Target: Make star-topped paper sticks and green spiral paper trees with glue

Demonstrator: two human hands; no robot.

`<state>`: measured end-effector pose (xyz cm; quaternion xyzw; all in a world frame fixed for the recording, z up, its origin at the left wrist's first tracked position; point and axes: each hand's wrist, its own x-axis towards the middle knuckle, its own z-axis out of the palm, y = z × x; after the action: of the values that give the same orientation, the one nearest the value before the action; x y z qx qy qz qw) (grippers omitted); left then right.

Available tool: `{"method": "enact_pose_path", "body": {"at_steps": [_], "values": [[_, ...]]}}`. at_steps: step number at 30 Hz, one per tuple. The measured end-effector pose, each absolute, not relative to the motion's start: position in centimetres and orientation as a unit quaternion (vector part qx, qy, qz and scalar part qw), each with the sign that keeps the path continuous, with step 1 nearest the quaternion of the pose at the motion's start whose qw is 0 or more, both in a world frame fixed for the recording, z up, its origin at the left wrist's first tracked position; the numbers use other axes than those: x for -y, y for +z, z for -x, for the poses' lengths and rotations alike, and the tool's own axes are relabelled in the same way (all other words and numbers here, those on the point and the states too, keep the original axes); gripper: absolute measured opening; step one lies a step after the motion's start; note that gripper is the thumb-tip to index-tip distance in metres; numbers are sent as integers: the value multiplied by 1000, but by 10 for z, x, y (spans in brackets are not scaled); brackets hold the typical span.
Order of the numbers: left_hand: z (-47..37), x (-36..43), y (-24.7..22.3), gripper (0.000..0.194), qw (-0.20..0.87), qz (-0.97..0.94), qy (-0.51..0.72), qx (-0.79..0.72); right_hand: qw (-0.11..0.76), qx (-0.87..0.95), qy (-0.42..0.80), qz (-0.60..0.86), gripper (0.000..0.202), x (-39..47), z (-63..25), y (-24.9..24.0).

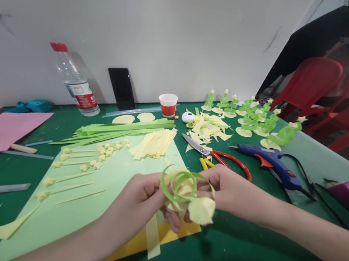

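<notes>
My left hand [147, 194] and my right hand [218, 185] meet in front of me, their fingers closed around a paper craft piece [181, 187]. It has curled green strips looping over pale yellow paper, and a yellow lobe hangs at its right. Some fingertips are hidden behind the paper. Below my left hand a pale yellow strip [153, 238] lies across an orange-yellow sheet [131, 248]. Red-handled scissors [218, 154] rest just beyond my right hand. On the light green sheet [91, 213] lie small folded stars [105, 151], several on thin paper stems, and a stack of yellow strips [156, 143].
Green strips [118, 131], paper scraps [207, 127] and a red-and-white cup [167, 105] lie farther back. Finished paper plants [258, 118] stand at the back right. A blue glue gun [271, 163] with cord is at right. A bottle [76, 83] and phone [122, 88] stand against the wall.
</notes>
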<state>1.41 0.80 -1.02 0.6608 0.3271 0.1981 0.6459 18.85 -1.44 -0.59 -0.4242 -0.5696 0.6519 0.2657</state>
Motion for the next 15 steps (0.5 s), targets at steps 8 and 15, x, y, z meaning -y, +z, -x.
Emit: {"method": "enact_pose_path", "body": {"at_steps": [8, 15], "values": [[-14, -9, -19, 42, 736, -576, 122, -333, 246, 507, 734, 379, 31, 18, -187, -9], [-14, -6, -26, 62, 754, -543, 114, -352, 242, 488, 762, 351, 32, 19, -186, -13]]}}
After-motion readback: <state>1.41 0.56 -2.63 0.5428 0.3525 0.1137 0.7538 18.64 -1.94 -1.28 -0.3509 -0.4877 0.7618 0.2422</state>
